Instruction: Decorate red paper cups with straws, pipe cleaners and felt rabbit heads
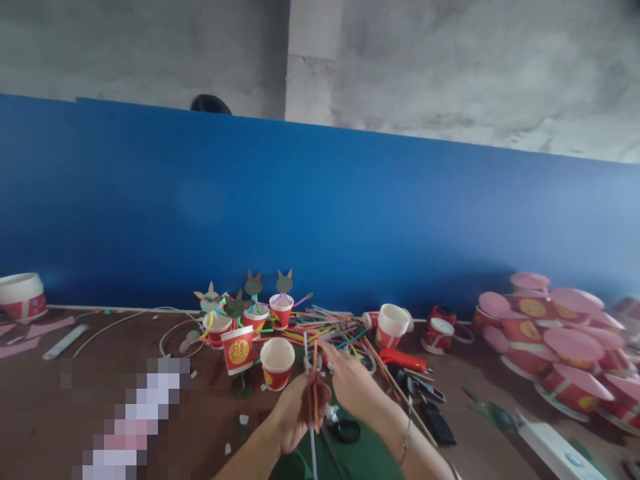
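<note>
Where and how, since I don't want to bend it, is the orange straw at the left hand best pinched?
Probably by the upper part of the orange straw, coming from the right: it is thin and rises above the left hand, leaving a length to pinch, while the pale straw stands close on its left.

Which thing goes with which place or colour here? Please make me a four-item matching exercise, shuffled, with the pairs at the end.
Column one:
1. Orange strip
2. Partition
3. Bracelet
4. Pink discs

Column two:
A. At the wrist of the right hand
B. Far right, among red cups
C. Held in the left hand
D. Blue, behind the table

Pairs: 1-C, 2-D, 3-A, 4-B
</note>
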Available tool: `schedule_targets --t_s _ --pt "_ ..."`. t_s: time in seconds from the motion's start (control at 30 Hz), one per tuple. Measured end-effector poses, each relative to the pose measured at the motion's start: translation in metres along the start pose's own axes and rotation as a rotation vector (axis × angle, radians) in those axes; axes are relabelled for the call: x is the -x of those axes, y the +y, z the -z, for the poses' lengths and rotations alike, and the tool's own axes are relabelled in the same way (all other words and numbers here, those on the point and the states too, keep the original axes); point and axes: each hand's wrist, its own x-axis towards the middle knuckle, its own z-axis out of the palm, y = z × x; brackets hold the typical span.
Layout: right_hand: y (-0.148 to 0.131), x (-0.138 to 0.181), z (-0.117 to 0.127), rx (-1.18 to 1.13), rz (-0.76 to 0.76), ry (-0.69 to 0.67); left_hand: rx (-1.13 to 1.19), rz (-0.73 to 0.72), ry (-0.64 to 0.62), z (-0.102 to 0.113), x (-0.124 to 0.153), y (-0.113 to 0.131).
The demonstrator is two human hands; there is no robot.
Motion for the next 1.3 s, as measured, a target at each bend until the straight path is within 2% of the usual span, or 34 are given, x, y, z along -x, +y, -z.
schedule_targets --t_s 0.07,0.13,0.27,0.43,0.53,0.63,0.77,0.9,0.93,1.0,1.07,1.13,1.2,1.3 --pt "0.013 -0.017 0.008 0.096 -0.152 0.059 -0.02 -0.014 -0.042 0.001 -0.002 0.0" --pt "0.026 -0.036 0.012 0.188 -0.222 0.093 -0.049 -0.018 -0.074 0.001 -0.004 -0.001" --pt "0.037 -0.071 0.008 0.217 -0.152 0.062 -0.083 -0.009 -0.098 0.003 -0.006 -0.003" --pt "0.025 -0.096 -0.017 0.223 -0.07 -0.024 -0.09 0.022 -0.098 0.004 -0.003 -0.001" --pt "0.02 -0.102 -0.027 0.196 -0.059 0.01 -0.095 0.021 -0.083 0.005 -0.003 0.0" --pt "0.022 -0.102 -0.025 0.115 -0.025 0.103 -0.085 0.007 -0.089 0.006 -0.004 0.001" --pt "0.03 -0.092 -0.014 -0.039 -0.075 0.323 -0.055 0.01 -0.098 0.008 -0.005 0.002" --pt "0.025 -0.06 -0.005 -0.175 -0.099 0.497 -0.004 0.035 -0.086 0.009 -0.006 0.003" --pt "0.021 -0.048 -0.004 -0.208 -0.081 0.534 0.01 0.029 -0.077 0.009 -0.006 0.003" --pt "0.01 -0.023 -0.004 -0.306 0.096 0.633 0.041 0.007 -0.057 0.009 -0.006 0.003" --pt "-0.002 0.0 -0.006 -0.224 0.318 0.567 0.068 -0.003 -0.034 0.008 -0.005 0.003" --pt "-0.011 0.016 -0.011 -0.107 0.467 0.488 0.08 0.015 -0.027 0.006 -0.004 0.003" --pt "-0.017 0.024 -0.017 -0.032 0.519 0.457 0.082 0.039 -0.05 0.004 -0.002 0.004" --pt "-0.02 0.029 -0.024 0.007 0.514 0.439 0.073 0.04 -0.071 0.002 0.002 0.004"
